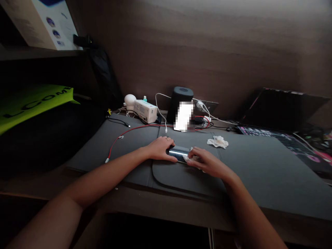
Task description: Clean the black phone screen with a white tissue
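A phone (178,153) lies flat on the grey desk mat (249,166), its dark glossy face up and catching the light. My left hand (161,148) grips the phone's left end, thumb along the near edge and fingers at the far edge. In my right hand (204,160) is a white tissue (185,157), pressed on the phone's right end with the fingers closed round it. Most of that tissue is hidden under the hand. A second crumpled tissue (218,142) rests on the mat beyond my right hand.
Behind the phone stand a dark speaker-like cylinder (172,103) and a blurred bright panel (184,117). A white box (145,110) is at the back left. A red cable (124,132) crosses the mat. An open laptop (280,110) stands at the right.
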A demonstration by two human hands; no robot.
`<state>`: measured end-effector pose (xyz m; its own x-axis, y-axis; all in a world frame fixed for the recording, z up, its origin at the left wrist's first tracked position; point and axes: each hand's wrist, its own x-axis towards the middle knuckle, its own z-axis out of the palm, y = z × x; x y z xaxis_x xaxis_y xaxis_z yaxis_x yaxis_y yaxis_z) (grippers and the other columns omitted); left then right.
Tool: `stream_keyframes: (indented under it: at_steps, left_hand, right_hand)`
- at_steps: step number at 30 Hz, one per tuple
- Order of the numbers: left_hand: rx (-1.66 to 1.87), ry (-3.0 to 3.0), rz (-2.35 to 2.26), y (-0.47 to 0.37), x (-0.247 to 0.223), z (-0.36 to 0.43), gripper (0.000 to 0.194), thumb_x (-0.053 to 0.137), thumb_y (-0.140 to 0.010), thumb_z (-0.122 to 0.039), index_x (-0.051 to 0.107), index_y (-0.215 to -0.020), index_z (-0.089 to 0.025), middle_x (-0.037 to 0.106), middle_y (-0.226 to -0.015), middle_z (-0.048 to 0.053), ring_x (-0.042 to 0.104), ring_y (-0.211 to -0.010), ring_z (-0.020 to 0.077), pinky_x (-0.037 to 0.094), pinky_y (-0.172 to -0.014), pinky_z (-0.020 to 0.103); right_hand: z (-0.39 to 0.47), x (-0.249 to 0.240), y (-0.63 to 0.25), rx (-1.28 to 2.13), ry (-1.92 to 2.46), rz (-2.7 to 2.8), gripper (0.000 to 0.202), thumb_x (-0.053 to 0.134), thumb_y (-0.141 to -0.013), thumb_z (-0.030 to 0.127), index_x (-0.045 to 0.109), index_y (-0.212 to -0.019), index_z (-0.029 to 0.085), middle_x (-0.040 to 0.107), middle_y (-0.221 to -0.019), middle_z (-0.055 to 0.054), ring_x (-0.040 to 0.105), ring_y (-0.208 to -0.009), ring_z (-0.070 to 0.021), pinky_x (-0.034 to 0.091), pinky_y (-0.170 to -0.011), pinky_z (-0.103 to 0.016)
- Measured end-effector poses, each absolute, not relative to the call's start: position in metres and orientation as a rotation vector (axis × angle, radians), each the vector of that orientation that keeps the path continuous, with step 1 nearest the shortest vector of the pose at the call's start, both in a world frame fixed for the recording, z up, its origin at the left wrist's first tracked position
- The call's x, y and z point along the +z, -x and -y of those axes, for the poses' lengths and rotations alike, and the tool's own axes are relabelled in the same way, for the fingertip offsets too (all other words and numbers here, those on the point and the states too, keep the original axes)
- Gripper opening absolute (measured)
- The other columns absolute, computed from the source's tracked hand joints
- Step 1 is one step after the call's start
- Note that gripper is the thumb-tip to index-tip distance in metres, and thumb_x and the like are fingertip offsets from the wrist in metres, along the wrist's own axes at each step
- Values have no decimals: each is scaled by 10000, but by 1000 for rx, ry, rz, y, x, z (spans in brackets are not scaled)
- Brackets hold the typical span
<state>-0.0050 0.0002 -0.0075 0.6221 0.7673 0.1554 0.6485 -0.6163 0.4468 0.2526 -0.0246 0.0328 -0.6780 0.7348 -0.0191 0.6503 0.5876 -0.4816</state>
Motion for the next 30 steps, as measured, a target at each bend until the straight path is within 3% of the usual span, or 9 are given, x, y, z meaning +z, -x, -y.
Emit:
stream_keyframes:
  at_steps: [4, 11, 22, 30]
  left_hand:
    - [487, -2505, -1136, 5, -9, -1, 587, 689, -728, -675, 579, -1045, -194, 634, -996, 73, 588, -953, 278, 436, -813, 365]
    - [455, -2513, -1139, 4, -6, 1, 586, 701, -728, -675, 582, -1038, -192, 636, -970, 59, 591, -930, 267, 435, -809, 354]
    - [458, -2492, -1148, 4, -6, 2, 609, 705, -718, -678, 587, -1055, -184, 633, -985, 68, 584, -940, 270, 439, -796, 349]
    - [493, -2521, -1144, 3, -7, 3, 577, 724, -726, -636, 590, -1054, -179, 633, -1011, 79, 586, -952, 270, 446, -809, 359]
  right_hand:
    - [27, 27, -237, 539, 1020, 2642, 269, 479, -992, 423, 650, -942, 221, 651, -964, -86, 589, -898, -229, 442, -821, -350]
    - [17, 24, -252, 645, 1301, 2528, 275, 511, -961, 434, 572, -804, 217, 660, -700, -18, 586, -620, -175, 387, -578, -269]
    - [15, 23, -252, 569, 1331, 2532, 259, 488, -966, 407, 563, -811, 214, 650, -721, -20, 560, -625, -167, 360, -581, -265]
    - [18, 19, -238, 309, 1222, 2657, 228, 402, -1011, 328, 573, -920, 209, 689, -893, -76, 616, -794, -203, 396, -754, -309]
